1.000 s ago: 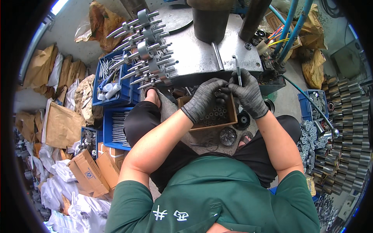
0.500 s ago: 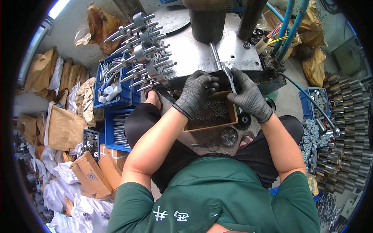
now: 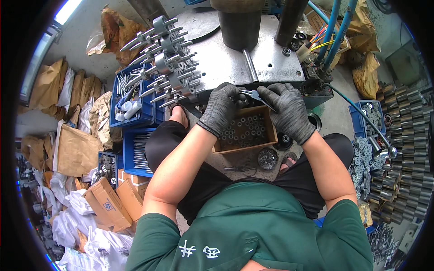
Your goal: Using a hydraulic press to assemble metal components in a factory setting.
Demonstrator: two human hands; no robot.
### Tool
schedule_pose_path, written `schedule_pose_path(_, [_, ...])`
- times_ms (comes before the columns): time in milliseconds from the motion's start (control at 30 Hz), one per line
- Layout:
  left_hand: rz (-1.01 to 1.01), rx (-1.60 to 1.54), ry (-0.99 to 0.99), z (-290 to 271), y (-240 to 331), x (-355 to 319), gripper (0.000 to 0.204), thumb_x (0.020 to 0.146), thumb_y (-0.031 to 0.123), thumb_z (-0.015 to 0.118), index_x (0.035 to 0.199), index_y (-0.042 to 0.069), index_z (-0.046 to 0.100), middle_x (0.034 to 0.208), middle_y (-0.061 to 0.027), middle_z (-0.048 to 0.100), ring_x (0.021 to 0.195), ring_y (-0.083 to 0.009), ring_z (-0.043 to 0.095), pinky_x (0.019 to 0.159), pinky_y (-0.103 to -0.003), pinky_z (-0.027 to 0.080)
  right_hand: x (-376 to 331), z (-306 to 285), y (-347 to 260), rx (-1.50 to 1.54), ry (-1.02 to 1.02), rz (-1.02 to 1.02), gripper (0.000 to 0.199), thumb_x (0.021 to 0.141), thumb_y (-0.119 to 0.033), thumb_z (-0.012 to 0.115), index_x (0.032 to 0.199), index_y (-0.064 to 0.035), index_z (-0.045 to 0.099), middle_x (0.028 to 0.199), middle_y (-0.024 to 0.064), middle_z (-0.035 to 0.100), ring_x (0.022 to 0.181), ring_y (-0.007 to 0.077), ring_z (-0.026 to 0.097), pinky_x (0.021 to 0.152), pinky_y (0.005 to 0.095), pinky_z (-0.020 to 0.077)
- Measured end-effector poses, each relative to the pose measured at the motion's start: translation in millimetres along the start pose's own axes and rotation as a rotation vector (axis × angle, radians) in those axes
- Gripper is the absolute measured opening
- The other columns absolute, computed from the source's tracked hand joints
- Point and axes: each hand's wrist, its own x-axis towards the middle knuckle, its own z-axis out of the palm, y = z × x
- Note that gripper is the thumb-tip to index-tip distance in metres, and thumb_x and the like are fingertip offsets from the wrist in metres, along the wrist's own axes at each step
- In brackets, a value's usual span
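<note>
Two gloved hands now meet over the cardboard box (image 3: pixel 246 131), the slim metal tool (image 3: pixel 257 95) lowered from upright to flat; left hand (image 3: pixel 221 108) and right hand (image 3: pixel 287 110) both clamp it. Machine plate (image 3: pixel 226 63) crowds ahead; blue crates (image 3: pixel 135 113) hem the left.

Both hands wear dark grey knit gloves: left hand (image 3: pixel 220 108), right hand (image 3: pixel 288 110). The short-sleeved shirt (image 3: pixel 253 226) is green. Trousers (image 3: pixel 172 144) are black.

Open brown cardboard box (image 3: pixel 246 131) of small rings, below the hands; folded brown cartons (image 3: pixel 108 205), white bags (image 3: pixel 74 226), lower left.
</note>
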Motion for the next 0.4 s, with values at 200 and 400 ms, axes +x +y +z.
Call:
schedule_pose_path(200, [0.007, 0.021, 0.044, 4.4, 4.6, -6.7, 0.007, 0.085, 0.005, 0.059, 0.091, 0.004, 0.057, 0.084, -0.0114, 0.062, 0.07, -0.021, 0.063, 0.059, -0.028, 0.051, 1.2, 1.4, -0.3, 0.002, -0.01, -0.004, 0.057, 0.065, -0.002, 0.071, 0.121, -0.0123, 0.07, 0.107, 0.0124, 0.067, 0.097, 0.0354, 0.063, 0.084, 0.0457, 0.0532])
schedule_pose_path(400, [-0.058, -0.13, 0.081, 6.9, 8.8, -8.8, 0.012, 0.091, 0.012, 0.062, 0.098, 0.003, 0.06, 0.087, -0.0126, 0.063, 0.075, -0.0238, 0.064, 0.063, -0.03, 0.054, 3.0, 12.6, 1.4, 0.411, -0.115, 0.329, 0.056, 0.073, -0.006, 0.074, 0.128, -0.0134, 0.067, 0.12, 0.0154, 0.067, 0.117, 0.0383, 0.062, 0.093, 0.0407, 0.0541])
